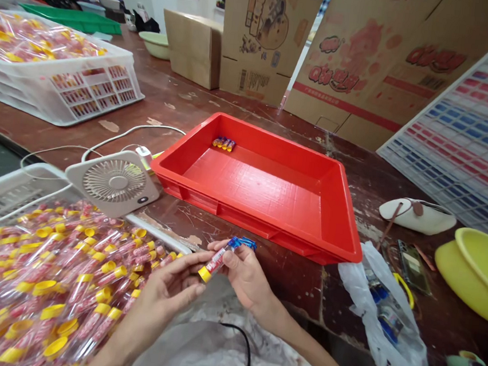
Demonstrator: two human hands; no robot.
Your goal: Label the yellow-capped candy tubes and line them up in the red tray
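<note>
My right hand [252, 281] grips a small clear tube [218, 259] with a red-and-white printed label, a yellow cap at its lower end and blue pieces at its upper end. The tube tilts, cap toward my lap. My left hand [173, 288] is beside it, fingers stretched out and thumb apart, around the yellow cap; whether it touches the tube I cannot tell. Left of my hands, a white crate [157, 230] is heaped with yellow-capped clear tubes [83, 282]. Ahead lies a red tray [265, 231], with several small blue-and-yellow tubes [224, 143] lined up in its far left corner.
A small fan [114, 182] with a white cable stands between crate and tray. Another filled white crate [93, 91] is at the back left. Cardboard boxes [349, 72] stand behind. To the right are a plastic bag [371, 299], a phone [412, 265], a white case [417, 217] and yellow bowls [472, 280].
</note>
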